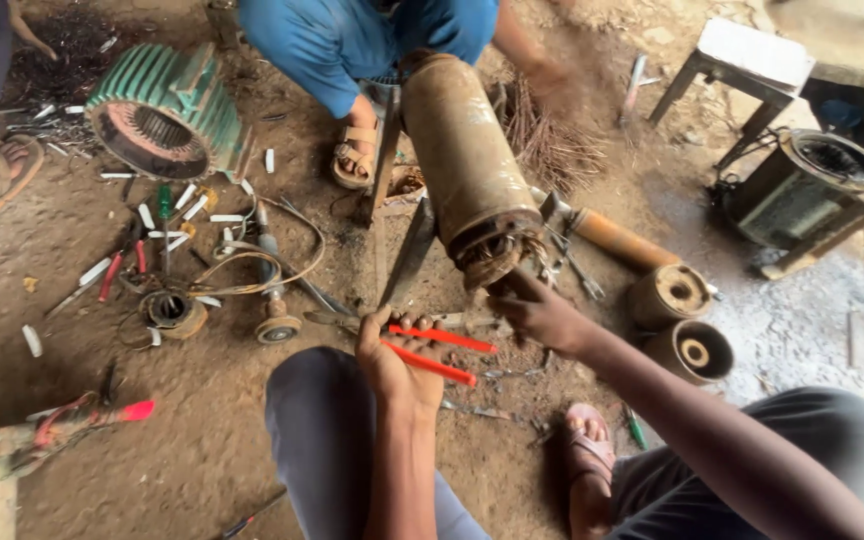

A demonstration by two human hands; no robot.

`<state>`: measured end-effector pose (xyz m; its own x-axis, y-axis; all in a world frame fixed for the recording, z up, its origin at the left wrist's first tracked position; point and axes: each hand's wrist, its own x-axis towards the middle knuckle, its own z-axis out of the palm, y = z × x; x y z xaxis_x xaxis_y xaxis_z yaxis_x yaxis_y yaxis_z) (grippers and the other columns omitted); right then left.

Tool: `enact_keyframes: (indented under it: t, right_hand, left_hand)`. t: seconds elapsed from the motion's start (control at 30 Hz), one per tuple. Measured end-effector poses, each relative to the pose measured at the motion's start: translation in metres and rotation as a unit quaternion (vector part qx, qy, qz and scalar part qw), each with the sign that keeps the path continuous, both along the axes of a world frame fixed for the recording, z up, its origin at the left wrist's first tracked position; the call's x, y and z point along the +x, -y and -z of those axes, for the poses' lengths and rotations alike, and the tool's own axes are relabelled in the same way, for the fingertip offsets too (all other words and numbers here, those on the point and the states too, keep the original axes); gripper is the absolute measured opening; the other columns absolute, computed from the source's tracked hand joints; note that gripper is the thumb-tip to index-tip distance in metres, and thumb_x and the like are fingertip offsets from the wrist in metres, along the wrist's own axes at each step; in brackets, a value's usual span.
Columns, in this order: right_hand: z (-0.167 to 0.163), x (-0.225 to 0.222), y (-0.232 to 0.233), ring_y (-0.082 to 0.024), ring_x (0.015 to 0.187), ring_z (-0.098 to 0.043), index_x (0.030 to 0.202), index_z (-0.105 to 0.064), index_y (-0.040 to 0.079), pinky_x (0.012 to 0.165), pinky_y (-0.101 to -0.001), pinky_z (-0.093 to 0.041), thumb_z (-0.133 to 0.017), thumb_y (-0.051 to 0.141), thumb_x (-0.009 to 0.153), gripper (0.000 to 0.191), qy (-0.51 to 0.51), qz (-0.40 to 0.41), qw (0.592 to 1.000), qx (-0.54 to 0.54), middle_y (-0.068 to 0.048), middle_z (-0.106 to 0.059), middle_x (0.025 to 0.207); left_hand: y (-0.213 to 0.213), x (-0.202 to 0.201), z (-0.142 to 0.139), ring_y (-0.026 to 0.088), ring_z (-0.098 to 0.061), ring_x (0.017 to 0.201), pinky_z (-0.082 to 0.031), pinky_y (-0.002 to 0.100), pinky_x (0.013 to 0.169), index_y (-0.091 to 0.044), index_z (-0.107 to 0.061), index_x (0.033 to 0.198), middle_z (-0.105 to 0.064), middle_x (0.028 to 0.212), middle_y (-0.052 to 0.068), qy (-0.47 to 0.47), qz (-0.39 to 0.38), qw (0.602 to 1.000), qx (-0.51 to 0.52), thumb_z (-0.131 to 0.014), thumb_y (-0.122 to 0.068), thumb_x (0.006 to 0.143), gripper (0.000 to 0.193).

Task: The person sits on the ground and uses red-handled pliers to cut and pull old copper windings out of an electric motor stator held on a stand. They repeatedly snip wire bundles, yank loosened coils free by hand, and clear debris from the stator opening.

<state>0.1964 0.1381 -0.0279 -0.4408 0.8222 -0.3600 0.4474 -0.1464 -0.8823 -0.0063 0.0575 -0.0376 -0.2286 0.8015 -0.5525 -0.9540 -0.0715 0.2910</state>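
My left hand (392,362) grips red-handled pliers (439,352) just above my knee. My right hand (537,312) reaches up to the near end of a long rusty motor cylinder (464,160), its fingers touching the copper windings (497,262) that stick out of that end. The cylinder lies tilted on a metal stand, and a person in blue trousers (352,40) squats behind its far end.
A green finned motor housing (167,110) lies at the far left. Screwdrivers, white sleeves and wire loops (252,265) litter the dirt floor. Two round end caps (680,320) sit to the right, with a stool (752,60) and another motor (807,185) beyond. A bundle of copper wire (552,140) lies behind the cylinder.
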Motion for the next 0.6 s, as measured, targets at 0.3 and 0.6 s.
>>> enact_keyframes:
  t: [0.3, 0.6]
  right_hand:
    - [-0.017, 0.015, -0.021, -0.029, 0.110, -0.069, 0.134, -0.054, 0.008, 0.093, -0.0397, -0.060, -0.069, 0.034, 0.095, 0.048, 0.241, -0.184, 0.927, 0.222, -0.016, -0.070, 0.126]
    - [-0.010, 0.012, 0.015, -0.037, 0.124, -0.062, 0.134, -0.041, -0.005, 0.102, -0.0437, -0.053, -0.072, 0.029, 0.092, 0.062, 0.113, -0.125, 0.937, 0.307, -0.029, -0.059, 0.135]
  left_hand:
    - [0.011, 0.004, -0.004, 0.020, -0.052, 0.072, -0.050, 0.047, 0.082, -0.012, -0.047, 0.083, -0.048, 0.074, 0.003, -0.019, 0.027, 0.999, -0.004, -0.063, -0.034, 0.087, 0.027]
    - [0.041, -0.009, 0.000, 0.020, -0.051, 0.070, -0.048, 0.046, 0.081, -0.013, -0.046, 0.080, -0.046, 0.068, 0.002, 0.010, -0.022, 0.999, 0.038, -0.063, -0.031, 0.086, 0.025]
